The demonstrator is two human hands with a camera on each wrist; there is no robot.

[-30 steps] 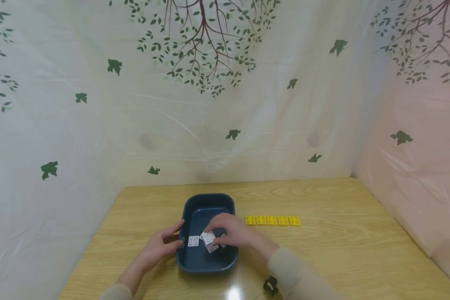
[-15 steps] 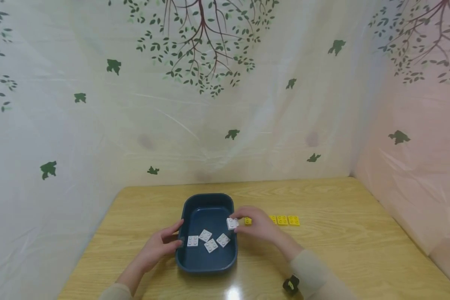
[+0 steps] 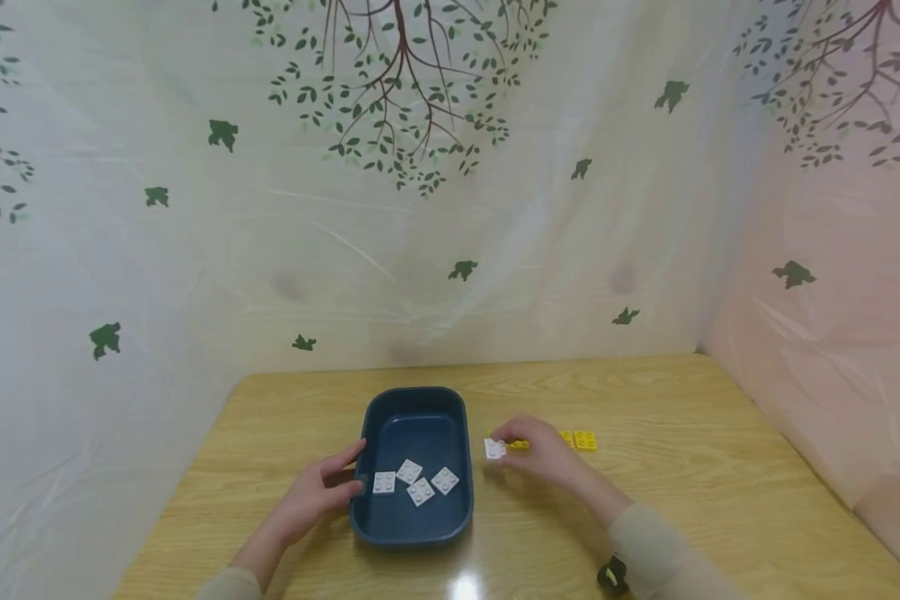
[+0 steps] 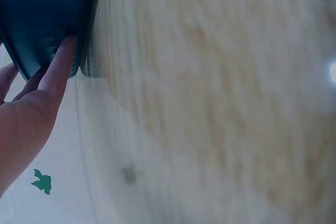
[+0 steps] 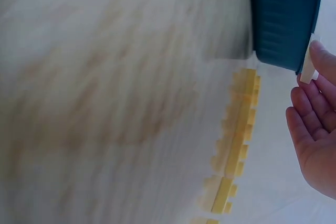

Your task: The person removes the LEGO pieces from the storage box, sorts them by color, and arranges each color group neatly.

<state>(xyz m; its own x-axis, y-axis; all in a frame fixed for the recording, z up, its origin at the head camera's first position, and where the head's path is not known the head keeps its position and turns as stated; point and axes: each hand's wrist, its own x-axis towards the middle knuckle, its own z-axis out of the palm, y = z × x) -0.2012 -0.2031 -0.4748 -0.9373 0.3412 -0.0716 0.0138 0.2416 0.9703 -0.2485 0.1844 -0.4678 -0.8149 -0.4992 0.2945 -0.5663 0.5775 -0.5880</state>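
My right hand (image 3: 543,450) pinches a white toy brick (image 3: 494,449) between thumb and fingertips, beside the right wall of a dark blue tray (image 3: 412,533). In the right wrist view this brick (image 5: 310,60) appears edge-on under the thumb, overlapping the tray's rim, while the other fingers spread loosely. My left hand (image 3: 311,498) rests against the tray's left side with fairly straight fingers. Its thumb (image 4: 59,64) touches the outer wall in the left wrist view. Several white bricks (image 3: 421,492) lie studs-up on the tray floor.
A row of yellow bricks (image 3: 586,440) stands on the wooden table (image 3: 690,467) to the right of the tray, partly hidden by my right hand. Patterned curtains (image 3: 360,275) hang behind and at both sides. A small black object (image 3: 612,575) shows by the right sleeve.
My right hand has lifted a white brick from the tray and carried it right, past the rim, to the near side of the yellow row. The left hand stays at the tray.
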